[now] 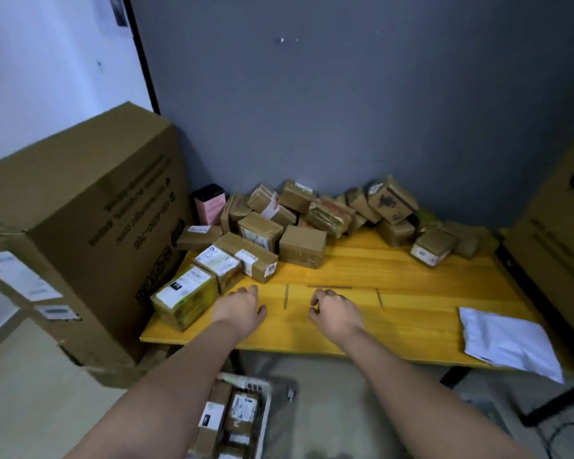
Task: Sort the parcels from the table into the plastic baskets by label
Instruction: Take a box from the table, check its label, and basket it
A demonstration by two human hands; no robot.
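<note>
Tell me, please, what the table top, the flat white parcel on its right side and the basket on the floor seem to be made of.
Table top: probably wood, yellow and glossy, with plank seams and grain lines.
Flat white parcel: likely a thin plastic mailer, smooth and slightly wrinkled.
Basket: seemingly pale moulded plastic with slotted walls; blur leaves this uncertain.

Bare yellow tabletop (411, 293) lies between and ahead of both hands. Just left of the left hand (242, 308) sit labelled parcels (193, 289); beyond them a parcel heap (299, 220) lines the wall. Right of the right hand (337, 311) lies a white mailer (507, 342).
</note>
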